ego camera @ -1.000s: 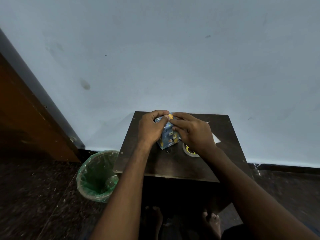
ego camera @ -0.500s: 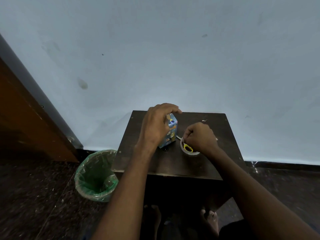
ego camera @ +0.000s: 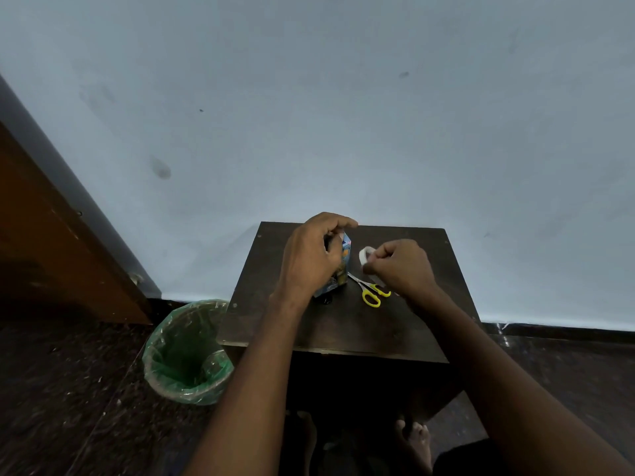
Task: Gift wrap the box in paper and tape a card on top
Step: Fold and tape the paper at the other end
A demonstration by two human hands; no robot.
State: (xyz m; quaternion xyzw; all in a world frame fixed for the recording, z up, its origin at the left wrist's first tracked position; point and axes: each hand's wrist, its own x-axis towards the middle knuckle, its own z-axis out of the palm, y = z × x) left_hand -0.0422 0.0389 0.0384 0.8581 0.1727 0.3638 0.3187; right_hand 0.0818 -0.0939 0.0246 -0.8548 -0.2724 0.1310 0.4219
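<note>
Low in the left of the frame a bin [ego camera: 187,355] lined with green plastic stands on the floor beside the dark wooden surface [ego camera: 347,324].

Just left of centre, the left hand [ego camera: 311,261] is curled over the top and near side of the wrapped box [ego camera: 344,255], which stands upright on the surface. The hand grips it from above, so only a strip of blue patterned paper shows past the knuckles.

Right of the box, touching or nearly touching its foot, lie yellow-handled scissors [ego camera: 369,290], blades pointing at the box and handles toward the lower right.

Further right, the right hand [ego camera: 400,266] is closed round a roll of clear tape [ego camera: 366,254], held just above the surface; its fingertips look pinched at the roll's rim, though I cannot tell whether a free end is caught.

The step appears to be drawing off a length of tape. To do it well, I would keep the left hand pressing the folds flat so the paper does not spring open, pull a short strip, and cut it with the scissors lying in reach. The box sits under the left hand, near the right hand but apart from it. No card is visible.
</note>
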